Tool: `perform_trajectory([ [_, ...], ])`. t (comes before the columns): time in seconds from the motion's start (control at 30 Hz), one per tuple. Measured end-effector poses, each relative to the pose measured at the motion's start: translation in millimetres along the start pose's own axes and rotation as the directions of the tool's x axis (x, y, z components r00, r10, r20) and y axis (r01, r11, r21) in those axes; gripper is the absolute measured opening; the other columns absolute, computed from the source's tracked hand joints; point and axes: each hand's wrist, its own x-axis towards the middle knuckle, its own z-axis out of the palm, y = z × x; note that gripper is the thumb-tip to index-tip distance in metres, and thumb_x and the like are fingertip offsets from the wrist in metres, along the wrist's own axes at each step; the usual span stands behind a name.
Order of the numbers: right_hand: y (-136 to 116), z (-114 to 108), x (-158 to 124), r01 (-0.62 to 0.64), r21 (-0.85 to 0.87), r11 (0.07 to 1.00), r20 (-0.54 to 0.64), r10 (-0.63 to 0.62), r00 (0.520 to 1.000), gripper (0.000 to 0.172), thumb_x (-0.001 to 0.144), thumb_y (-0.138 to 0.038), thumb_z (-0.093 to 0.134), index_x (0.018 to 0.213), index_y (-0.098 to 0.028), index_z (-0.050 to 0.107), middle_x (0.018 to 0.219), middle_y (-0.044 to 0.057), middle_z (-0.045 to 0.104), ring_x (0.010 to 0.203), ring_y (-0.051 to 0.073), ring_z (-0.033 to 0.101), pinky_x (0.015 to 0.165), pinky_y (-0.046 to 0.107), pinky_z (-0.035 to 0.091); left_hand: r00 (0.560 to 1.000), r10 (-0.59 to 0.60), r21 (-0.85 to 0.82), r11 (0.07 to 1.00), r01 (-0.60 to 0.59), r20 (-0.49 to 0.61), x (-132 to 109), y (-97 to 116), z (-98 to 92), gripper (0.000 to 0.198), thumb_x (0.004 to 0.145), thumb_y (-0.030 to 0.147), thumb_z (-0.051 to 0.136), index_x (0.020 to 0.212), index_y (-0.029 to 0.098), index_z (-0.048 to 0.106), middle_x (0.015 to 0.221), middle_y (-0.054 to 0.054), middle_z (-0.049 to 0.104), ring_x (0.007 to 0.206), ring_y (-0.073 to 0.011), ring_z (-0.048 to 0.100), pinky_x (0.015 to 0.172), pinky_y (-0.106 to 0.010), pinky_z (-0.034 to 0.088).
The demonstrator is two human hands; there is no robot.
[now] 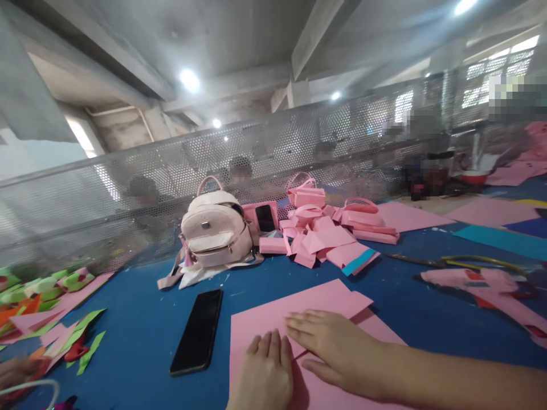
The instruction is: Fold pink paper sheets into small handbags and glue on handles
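Pink paper sheets lie on the blue table in front of me, one edge folded over or overlapping another sheet. My left hand rests on the paper, its fingers together and stretched forward, pressing flat. Beside it my right hand lies palm down across the paper's folded part, fingers extended to the left. Both hands touch the paper and neither grips anything. Left of the paper lies a black phone.
A white backpack stands behind the phone. Pink paper pieces are heaped right of it. A pink glue gun and scissors lie at right. Green and pink scraps and another person's hand are at left.
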Motion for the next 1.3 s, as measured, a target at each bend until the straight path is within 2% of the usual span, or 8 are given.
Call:
perform_trajectory([
  [0.07,0,-6,-9,-0.039,0.064,0.997,0.088,0.033,0.996,0.065,0.099,-0.041,0.058,0.154,-0.01,0.044,0.16,0.019,0.04,0.148,0.035,0.039,0.123,0.053,0.032,0.999,-0.027,0.009,1.0,0.027,0.035,-12,1,-3.7,0.039,0.085,0.007,0.054,0.12,0.01,0.07,0.118,-0.015,0.076,0.103,-0.027,0.076,0.079,-0.034,0.063],
  [0.17,5,-14,-22,-0.104,0.137,0.985,0.156,0.082,0.984,0.074,0.099,-0.051,0.057,0.159,-0.015,0.034,0.165,0.016,0.028,0.153,0.034,0.027,0.125,0.055,0.025,0.992,-0.046,-0.004,0.999,0.047,0.121,-25,-4,-16.1,0.042,0.094,0.024,0.055,0.131,0.006,0.064,0.13,-0.02,0.07,0.113,-0.0304,0.073,0.083,-0.037,0.064],
  [0.37,28,-11,-47,-0.166,0.128,0.978,0.09,0.155,0.984,0.078,0.097,-0.063,0.054,0.159,-0.022,0.031,0.166,0.013,0.024,0.153,0.034,0.024,0.125,0.056,0.024,0.986,0.004,0.076,0.997,-0.017,0.169,-44,-17,-45.5,0.068,0.095,0.057,0.054,0.129,-0.001,0.065,0.13,-0.026,0.066,0.113,-0.0359,0.071,0.083,-0.039,0.064],
  [0.53,44,-10,-66,-0.239,0.053,0.969,0.029,0.238,0.971,0.08,0.096,-0.066,0.053,0.16,-0.024,0.032,0.167,0.013,0.022,0.154,0.037,0.02,0.124,0.06,0.022,0.991,-0.016,0.146,0.989,-0.003,0.13,-65,-23,-57.0,0.077,0.098,0.067,0.041,0.128,0.002,0.067,0.129,-0.021,0.068,0.113,-0.0325,0.072,0.085,-0.04,0.061],
  [0.7,47,-12,-77,-0.343,-0.032,0.939,-0.002,0.343,0.939,0.079,0.095,-0.067,0.053,0.158,-0.022,0.037,0.168,0.016,0.013,0.153,0.041,0.018,0.122,0.062,0.025,0.995,-0.004,0.121,0.993,-0.007,0.095,-74,-31,-64.3,0.08,0.095,0.073,0.042,0.126,0.004,0.069,0.127,-0.017,0.071,0.112,-0.0299,0.073,0.092,-0.044,0.052],
  [1.0,50,-6,-79,-0.421,-0.161,0.893,-0.076,0.414,0.907,0.088,0.091,-0.07,0.054,0.154,-0.009,0.045,0.159,0.028,0.035,0.146,0.048,0.034,0.116,0.067,0.035,0.995,-0.015,0.11,0.994,0.004,0.097,-78,-31,-60.9,0.08,0.093,0.075,0.043,0.127,0.007,0.069,0.127,-0.015,0.072,0.113,-0.0297,0.072,0.095,-0.044,0.051],
  [1.2,48,-3,-73,-0.404,-0.196,0.893,-0.137,0.383,0.913,0.087,0.092,-0.072,0.052,0.152,-0.01,0.048,0.16,0.027,0.034,0.148,0.051,0.026,0.115,0.071,0.033,0.957,-0.137,0.076,0.99,0.121,0.256,-53,-21,-66.1,0.043,0.098,0.041,0.052,0.125,0.012,0.07,0.111,-0.015,0.078,0.102,-0.0305,0.074,0.106,-0.057,0.047],
  [1.3,47,-2,-66,-0.292,-0.273,0.917,-0.208,0.24,0.948,0.074,0.092,-0.063,0.06,0.144,-0.011,0.058,0.157,0.025,0.043,0.147,0.048,0.033,0.115,0.067,0.037,0.932,-0.208,0.053,0.978,0.202,0.298,-34,-15,-62.8,0.032,0.093,0.027,0.057,0.115,0.013,0.075,0.112,-0.016,0.076,0.102,-0.0323,0.072,0.112,-0.063,0.041],
])
